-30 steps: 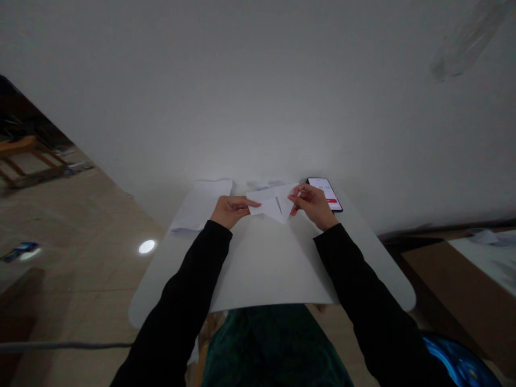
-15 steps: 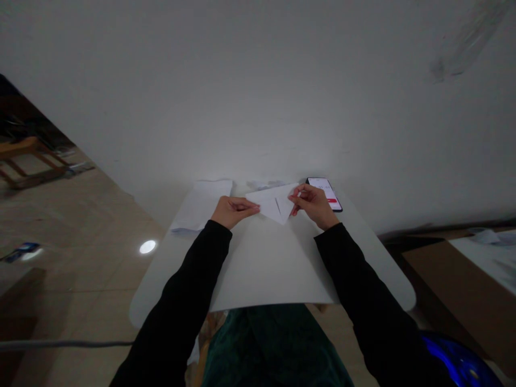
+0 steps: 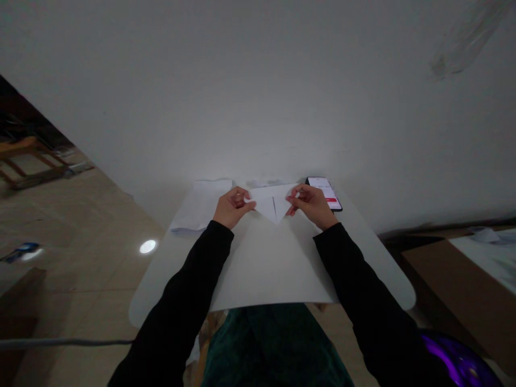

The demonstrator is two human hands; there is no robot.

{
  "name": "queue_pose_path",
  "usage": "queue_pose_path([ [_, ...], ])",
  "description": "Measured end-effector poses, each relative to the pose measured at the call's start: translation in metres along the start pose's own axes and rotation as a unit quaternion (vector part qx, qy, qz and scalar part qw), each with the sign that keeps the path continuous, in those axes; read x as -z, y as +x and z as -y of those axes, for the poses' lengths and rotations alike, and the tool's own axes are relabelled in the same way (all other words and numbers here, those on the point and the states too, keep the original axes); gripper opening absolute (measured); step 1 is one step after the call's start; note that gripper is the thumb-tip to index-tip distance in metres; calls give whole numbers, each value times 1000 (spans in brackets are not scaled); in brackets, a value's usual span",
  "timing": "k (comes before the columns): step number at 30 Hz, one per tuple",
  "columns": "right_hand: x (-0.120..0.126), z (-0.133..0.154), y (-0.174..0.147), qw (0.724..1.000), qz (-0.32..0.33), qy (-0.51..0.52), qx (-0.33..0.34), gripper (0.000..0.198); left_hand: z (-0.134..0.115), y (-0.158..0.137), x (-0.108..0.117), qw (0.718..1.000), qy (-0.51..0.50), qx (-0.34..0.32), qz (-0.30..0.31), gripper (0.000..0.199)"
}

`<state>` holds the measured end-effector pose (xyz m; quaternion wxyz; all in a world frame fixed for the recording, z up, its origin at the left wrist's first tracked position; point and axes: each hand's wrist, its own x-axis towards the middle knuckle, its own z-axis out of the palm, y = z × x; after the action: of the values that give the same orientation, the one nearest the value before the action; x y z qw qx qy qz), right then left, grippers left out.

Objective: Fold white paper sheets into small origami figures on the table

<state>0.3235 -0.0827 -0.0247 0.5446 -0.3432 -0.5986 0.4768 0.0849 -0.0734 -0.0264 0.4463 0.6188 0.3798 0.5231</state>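
Note:
A folded sheet of white paper (image 3: 271,203) is held up over the far half of the white table (image 3: 274,269). Its lower edge comes to a point, and a dark slit runs down its middle where two flaps meet. On the left side, my left hand (image 3: 234,206) pinches the paper between thumb and fingers. My right hand (image 3: 312,205) grips the opposite side the same way, with its fingertips partly behind the sheet. To the left of my left hand lies a stack of white paper (image 3: 203,201).
A phone (image 3: 326,193) with a lit screen lies just beyond my right hand. The pale wall (image 3: 266,107) rises behind the table's far edge. A cardboard box (image 3: 463,285) stands at the right. On the left, a wooden stool (image 3: 24,150) stands on the tiled floor.
The paper has turned slightly, so its point sits a little further left and its top edge is more level. My left hand has shifted its grip up the left side.

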Motion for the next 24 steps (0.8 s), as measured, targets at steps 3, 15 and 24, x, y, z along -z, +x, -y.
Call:
queue_pose_path([
  [3,-1,1,0,1000,-4,-5,1,33,0,0,-1,1000,0,-24,-6,24],
  [15,2,9,-4,999,-22,-43,5,27,1,1,8,998,38,-22,-43,26],
  [24,6,9,-7,998,9,-54,-21,37,2,2,15,999,-18,28,4,44],
])
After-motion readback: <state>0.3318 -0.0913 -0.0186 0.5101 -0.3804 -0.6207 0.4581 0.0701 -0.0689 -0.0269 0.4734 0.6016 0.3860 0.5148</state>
